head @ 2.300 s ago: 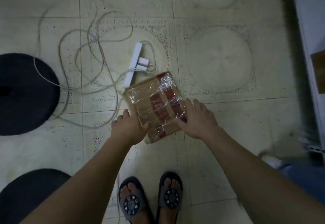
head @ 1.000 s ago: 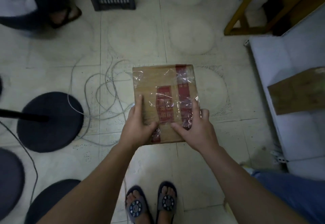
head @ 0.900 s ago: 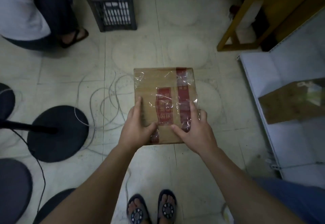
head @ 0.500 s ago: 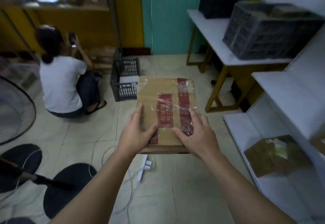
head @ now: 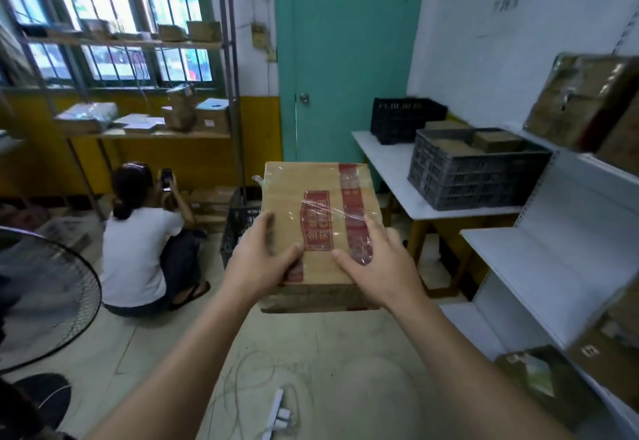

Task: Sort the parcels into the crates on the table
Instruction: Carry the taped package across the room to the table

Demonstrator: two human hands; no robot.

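Both grips clasp the parcel at its near corners, thumbs on top: left hand, right hand. Parcel held in the air, centre. Far right, gray crate and black crate on desk.

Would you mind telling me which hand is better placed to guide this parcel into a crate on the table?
Right, probably. Both hands grip the parcel, but the table and grey crate lie to the right, on the right hand side; the left hand sits farther off.
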